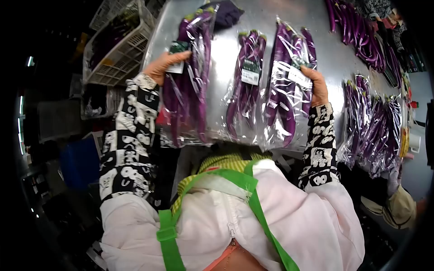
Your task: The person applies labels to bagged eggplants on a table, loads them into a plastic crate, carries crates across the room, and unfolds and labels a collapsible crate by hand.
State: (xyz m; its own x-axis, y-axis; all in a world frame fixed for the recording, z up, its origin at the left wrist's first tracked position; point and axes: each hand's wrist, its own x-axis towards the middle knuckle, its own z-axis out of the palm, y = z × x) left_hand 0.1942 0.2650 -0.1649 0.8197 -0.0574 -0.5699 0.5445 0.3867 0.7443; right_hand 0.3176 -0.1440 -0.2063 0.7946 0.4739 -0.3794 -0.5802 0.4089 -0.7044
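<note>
Three clear plastic bags of long purple eggplants lie side by side in front of me on a metal table. My left hand [163,65] holds the left edge of one bag of eggplants [195,77], its thumb across the top near the label and its other fingers hidden. At the right, my right hand [317,85] grips the side of another bag of eggplants [280,92], with the thumb by the white label. Between them a third bag of eggplants [247,56] lies apart from both hands, its label facing up.
The metal table [226,58] has a dark purple cloth-like item [228,14] at its far side. Loose eggplants [357,38] lie at the far right, with several more bagged eggplants [373,124] nearer. A white crate [120,58] stands left. Other people are partly visible at the right.
</note>
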